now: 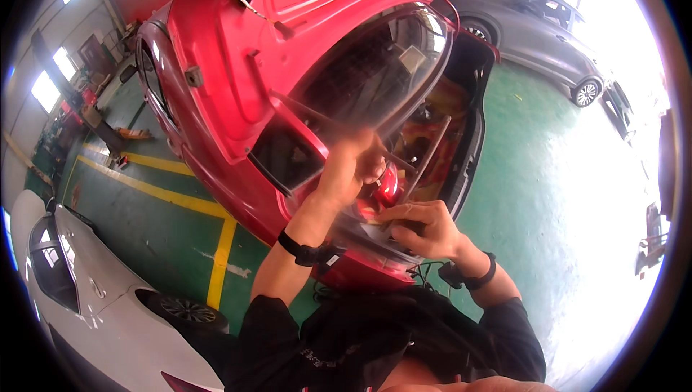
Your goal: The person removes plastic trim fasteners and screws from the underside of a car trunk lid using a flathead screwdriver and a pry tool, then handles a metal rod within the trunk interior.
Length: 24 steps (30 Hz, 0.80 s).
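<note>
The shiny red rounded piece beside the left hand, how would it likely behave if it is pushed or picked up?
The red piece may feel slippery, as its surface looks smooth and glossy. It is probably stiff, since its curved form shows no sag. If loose, it might rock, given its rounded outline.

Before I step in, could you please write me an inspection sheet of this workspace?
Surface: open trunk of the red car, lid raised.
Job's things: a glossy red part near the trunk's near edge.
Clutter: mixed items inside the trunk, too unclear to name.
Grips: left grip next to the red part, blurred; right grip over the trunk's near edge; whether either holds anything is unclear.
Cables: a wire at the lid's inner side.
Surroundings: white car at left, grey car at upper right, green floor with yellow lines.
</note>
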Tool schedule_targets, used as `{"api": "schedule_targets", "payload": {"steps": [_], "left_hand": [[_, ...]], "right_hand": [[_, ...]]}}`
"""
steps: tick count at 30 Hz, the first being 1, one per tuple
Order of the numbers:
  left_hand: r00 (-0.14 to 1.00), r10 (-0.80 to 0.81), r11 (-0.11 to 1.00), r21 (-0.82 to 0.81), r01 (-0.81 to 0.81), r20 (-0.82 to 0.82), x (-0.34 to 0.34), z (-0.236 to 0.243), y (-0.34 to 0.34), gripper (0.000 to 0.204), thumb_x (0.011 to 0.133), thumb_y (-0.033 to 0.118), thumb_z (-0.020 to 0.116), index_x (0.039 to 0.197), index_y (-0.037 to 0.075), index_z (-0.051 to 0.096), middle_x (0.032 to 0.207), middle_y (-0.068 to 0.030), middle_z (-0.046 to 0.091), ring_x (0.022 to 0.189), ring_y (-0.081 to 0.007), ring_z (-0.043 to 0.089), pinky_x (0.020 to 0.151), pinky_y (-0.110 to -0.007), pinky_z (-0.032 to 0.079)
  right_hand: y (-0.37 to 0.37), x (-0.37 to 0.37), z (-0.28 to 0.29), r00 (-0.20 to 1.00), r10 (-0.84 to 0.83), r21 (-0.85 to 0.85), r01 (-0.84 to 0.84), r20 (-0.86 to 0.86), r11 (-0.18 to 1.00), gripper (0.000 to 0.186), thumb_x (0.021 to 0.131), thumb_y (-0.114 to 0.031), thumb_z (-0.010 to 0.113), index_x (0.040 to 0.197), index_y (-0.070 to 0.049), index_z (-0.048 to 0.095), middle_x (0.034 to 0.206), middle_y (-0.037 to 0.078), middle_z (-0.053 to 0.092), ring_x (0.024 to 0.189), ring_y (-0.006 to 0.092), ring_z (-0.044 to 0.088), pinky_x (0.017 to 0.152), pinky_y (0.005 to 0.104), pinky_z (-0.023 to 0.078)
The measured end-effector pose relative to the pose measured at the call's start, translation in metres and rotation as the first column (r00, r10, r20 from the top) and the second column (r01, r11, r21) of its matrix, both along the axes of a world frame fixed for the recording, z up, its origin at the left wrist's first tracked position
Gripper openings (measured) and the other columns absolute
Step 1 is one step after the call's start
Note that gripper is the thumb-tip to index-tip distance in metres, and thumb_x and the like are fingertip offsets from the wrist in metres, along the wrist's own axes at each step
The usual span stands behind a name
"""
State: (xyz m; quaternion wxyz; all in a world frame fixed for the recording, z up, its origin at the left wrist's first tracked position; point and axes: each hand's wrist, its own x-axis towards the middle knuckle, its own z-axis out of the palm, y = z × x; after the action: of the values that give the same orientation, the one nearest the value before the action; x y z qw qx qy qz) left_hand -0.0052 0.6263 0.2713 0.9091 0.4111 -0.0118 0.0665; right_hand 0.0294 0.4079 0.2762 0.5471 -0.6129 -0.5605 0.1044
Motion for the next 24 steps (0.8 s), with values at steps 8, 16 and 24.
{"api": "schedule_targets", "payload": {"steps": [8,16,24], "left_hand": [[0.999,-0.026,1.0,0.006,0.025,0.026,-0.008,0.009,0.003,0.026,0.104,0.03,0.05,0.097,0.006,0.06,0.09,-0.0078,0.068,0.073,-0.0146,0.065,0.065,-0.026,0.053],[0.999,0.029,1.0,-0.013,-0.029,0.031,-0.012,0.008,0.004,0.025,0.104,0.03,0.05,0.096,0.007,0.06,0.091,-0.0112,0.068,0.073,-0.0189,0.067,0.063,-0.029,0.054],[0.996,0.094,0.996,-0.007,-0.094,-0.008,-0.005,0.012,0.0,0.025,0.104,0.028,0.049,0.096,0.008,0.059,0.091,-0.0128,0.066,0.071,-0.0217,0.067,0.059,-0.031,0.054]], "right_hand": [[0.01,-0.002,0.018,0.857,-0.187,-0.032,0.196,-0.48,0.98,0.031,0.086,-0.021,0.078,0.105,0.0,0.065,0.079,0.001,0.062,0.067,0.0077,0.056,0.059,0.025,0.046],[-0.007,0.012,0.017,0.729,-0.616,0.362,0.511,0.299,0.78,0.033,0.081,-0.003,0.072,0.113,-0.001,0.06,0.079,0.007,0.061,0.061,0.0154,0.058,0.057,0.0287,0.048],[0.007,0.008,0.016,0.697,-0.57,0.143,0.572,0.436,0.808,0.055,0.077,-0.007,0.078,0.129,-0.005,0.06,0.067,0.002,0.051,0.056,0.0168,0.053,0.05,0.0305,0.045]]}}
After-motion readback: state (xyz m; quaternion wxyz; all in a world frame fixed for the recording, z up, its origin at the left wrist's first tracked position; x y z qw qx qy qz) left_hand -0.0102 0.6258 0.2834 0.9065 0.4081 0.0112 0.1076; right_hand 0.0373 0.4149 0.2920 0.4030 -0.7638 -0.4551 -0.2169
